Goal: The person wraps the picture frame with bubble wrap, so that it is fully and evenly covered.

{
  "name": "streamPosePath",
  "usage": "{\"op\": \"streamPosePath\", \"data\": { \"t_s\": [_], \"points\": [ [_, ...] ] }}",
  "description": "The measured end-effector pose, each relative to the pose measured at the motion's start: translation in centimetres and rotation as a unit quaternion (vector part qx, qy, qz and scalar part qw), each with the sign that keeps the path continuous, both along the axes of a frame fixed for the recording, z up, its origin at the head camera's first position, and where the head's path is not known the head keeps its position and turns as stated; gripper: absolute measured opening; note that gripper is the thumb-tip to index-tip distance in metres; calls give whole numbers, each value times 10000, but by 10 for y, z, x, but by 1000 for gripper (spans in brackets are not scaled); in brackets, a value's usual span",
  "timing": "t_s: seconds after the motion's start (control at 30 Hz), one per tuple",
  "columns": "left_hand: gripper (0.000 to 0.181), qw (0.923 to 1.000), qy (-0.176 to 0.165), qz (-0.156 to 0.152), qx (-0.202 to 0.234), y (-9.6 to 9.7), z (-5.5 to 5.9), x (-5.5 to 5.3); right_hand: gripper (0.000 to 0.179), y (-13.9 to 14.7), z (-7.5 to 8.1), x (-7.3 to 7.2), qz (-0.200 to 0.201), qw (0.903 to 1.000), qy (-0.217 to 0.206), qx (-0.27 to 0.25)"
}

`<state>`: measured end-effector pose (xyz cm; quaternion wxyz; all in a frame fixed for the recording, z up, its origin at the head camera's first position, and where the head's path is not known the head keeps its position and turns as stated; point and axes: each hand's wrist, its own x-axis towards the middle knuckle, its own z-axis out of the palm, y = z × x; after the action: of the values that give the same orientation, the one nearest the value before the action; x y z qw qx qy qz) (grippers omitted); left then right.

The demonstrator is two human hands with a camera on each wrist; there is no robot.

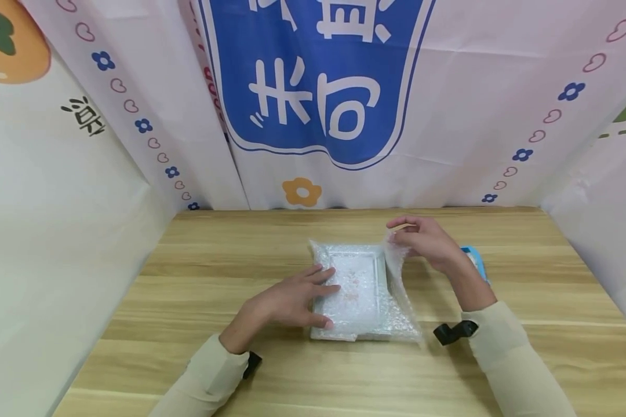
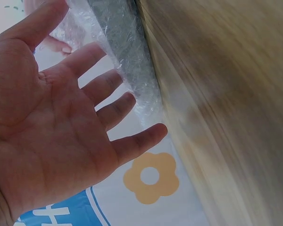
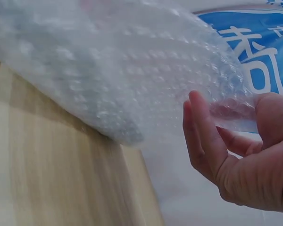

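On the wooden table lies a flat rectangular frame [image 1: 352, 284] with a pale border and faint reddish marks in its middle. Bubble wrap [image 1: 396, 275] covers most of it, with one flap raised along the right side. My left hand [image 1: 294, 296] rests on the wrapped left part, fingers spread; its palm [image 2: 56, 117] shows in the left wrist view. At the far right corner, my right hand [image 1: 428, 240] pinches the edge of the raised flap. The right wrist view shows the bubble wrap [image 3: 146, 70] between the thumb and fingers of the right hand [image 3: 245, 155].
A blue object [image 1: 477, 260] lies on the table, partly hidden behind the right wrist. The wooden table [image 1: 214, 249] meets a printed cloth backdrop [image 1: 448, 174] at its far edge. Light cloth walls stand at both sides.
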<state>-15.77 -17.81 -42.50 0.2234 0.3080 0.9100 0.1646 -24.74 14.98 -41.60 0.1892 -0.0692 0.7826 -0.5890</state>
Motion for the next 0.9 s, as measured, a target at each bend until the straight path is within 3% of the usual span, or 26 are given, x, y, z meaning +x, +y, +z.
{"op": "streamPosePath", "data": {
  "t_s": [0.57,0.9],
  "points": [
    [76,9999,-63,79,-22,1,-1,-1,45,-55,-23,6,-743,9957,-163,-526],
    [76,9999,-37,63,-82,1,-2,-1,34,-65,-33,14,-865,9962,90,17]
  ]
}}
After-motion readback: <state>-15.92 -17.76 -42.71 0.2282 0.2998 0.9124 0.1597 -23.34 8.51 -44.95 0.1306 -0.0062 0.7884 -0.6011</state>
